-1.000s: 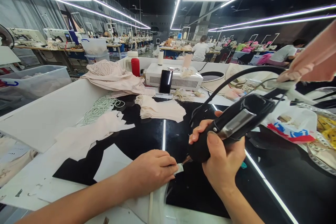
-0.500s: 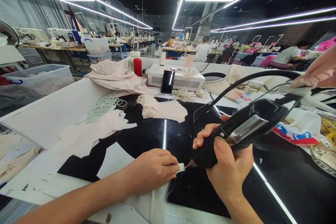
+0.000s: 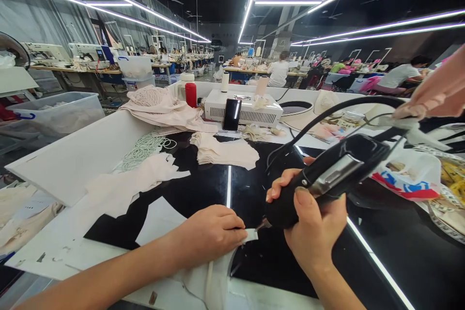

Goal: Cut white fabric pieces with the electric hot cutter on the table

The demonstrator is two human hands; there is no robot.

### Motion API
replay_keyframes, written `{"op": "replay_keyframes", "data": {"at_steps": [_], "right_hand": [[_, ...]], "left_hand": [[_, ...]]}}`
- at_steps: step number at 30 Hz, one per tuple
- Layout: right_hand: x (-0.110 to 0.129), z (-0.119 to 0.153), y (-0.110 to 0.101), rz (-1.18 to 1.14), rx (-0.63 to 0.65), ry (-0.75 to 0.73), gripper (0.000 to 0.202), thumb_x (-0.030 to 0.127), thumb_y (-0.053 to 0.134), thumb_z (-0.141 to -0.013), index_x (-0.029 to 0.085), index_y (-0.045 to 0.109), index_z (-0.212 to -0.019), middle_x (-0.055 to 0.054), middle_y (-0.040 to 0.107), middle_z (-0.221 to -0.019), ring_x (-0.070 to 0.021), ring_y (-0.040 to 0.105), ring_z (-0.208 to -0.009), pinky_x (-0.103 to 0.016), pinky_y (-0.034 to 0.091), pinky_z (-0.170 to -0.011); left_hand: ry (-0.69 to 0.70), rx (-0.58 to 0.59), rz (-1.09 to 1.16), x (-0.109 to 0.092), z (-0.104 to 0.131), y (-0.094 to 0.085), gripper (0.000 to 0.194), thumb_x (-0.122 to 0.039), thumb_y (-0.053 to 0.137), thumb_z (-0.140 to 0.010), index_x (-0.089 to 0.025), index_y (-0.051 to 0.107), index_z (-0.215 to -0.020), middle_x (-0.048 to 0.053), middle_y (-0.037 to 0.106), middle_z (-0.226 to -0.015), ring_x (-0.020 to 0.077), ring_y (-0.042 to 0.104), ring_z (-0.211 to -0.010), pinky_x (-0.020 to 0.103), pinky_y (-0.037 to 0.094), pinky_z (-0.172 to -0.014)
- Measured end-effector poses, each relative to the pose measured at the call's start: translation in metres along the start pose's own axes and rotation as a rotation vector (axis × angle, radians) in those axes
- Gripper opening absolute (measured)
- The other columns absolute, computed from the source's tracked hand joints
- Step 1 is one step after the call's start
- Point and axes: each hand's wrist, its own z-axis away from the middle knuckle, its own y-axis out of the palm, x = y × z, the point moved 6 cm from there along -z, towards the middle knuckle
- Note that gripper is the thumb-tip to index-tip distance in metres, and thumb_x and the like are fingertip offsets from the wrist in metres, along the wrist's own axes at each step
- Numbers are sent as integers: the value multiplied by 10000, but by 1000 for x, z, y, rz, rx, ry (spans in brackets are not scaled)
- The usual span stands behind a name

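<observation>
My left hand (image 3: 212,230) rests low over the front of the black tabletop (image 3: 203,189), fingers pinched on a whitish fabric strip (image 3: 252,236) whose end pokes out past the fingertips. Pale cloth trails down below that hand. My right hand (image 3: 314,235) is wrapped round a black corded hand tool (image 3: 327,179) with a shiny metal lever. Its narrow metal tip (image 3: 264,224) points down left, close to the strip's end; whether they touch I cannot tell. A white sheet (image 3: 160,220) lies partly under my left forearm.
A stack of pale fabric pieces (image 3: 225,150) lies mid-table, with more cut cloth (image 3: 119,186) and green cord (image 3: 145,147) leftward. Behind stand a phone (image 3: 232,114) and a white vented box (image 3: 269,115). The thick black cable (image 3: 323,118) arches rightward; a plastic bag (image 3: 410,174) sits right.
The tool and my right hand have shifted slightly left and down. A little more of the strip shows beyond my left fingertips. Both grips are the same.
</observation>
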Motion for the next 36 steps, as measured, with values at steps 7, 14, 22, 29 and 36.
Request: {"op": "replay_keyframes", "data": {"at_steps": [7, 14, 22, 29, 36], "right_hand": [[0, 3, 0, -3, 7, -3, 404, 354, 850, -916, 277, 635, -1250, 35, 710, -849, -153, 670, -596, -312, 609, -545], [-1, 3, -1, 1, 12, 2, 419, 383, 859, -915, 288, 644, -1261, 33, 711, -849, -161, 674, -610, -325, 609, -562], [2, 1, 0, -14, -40, 33, 416, 379, 889, -866, 267, 673, -1204, 29, 706, -814, -165, 662, -583, -321, 608, -524], [1, 2, 15, -60, -18, 32, 430, 375, 872, -867, 268, 666, -1228, 31, 678, -806, -164, 651, -570, -312, 590, -497], [-5, 7, 19, -54, -5, 34, 466, 408, 893, -864, 267, 655, -1241, 30, 699, -812, -165, 656, -571, -314, 592, -501]], "left_hand": [[-37, 22, -18, 0, 4, -2, 175, -113, 561, -1109, -163, 688, -1000, 31, 702, -937, 158, 686, -870, 295, 603, -869], [-121, 64, 22, -1, 14, -8, 159, -53, 585, -1065, -171, 692, -1055, 34, 696, -989, 158, 675, -875, 297, 593, -878], [-91, 1, 9, -4, 21, -6, 141, -52, 584, -1084, -154, 678, -1061, 35, 722, -1004, 151, 686, -920, 302, 596, -963], [-101, 7, -6, -4, 20, -3, 158, -38, 592, -1076, -162, 680, -1035, 19, 721, -978, 142, 677, -901, 293, 590, -966], [-93, 20, 12, -5, 21, 0, 161, -22, 589, -1064, -146, 689, -1049, 28, 696, -929, 161, 670, -884, 304, 570, -961]]}}
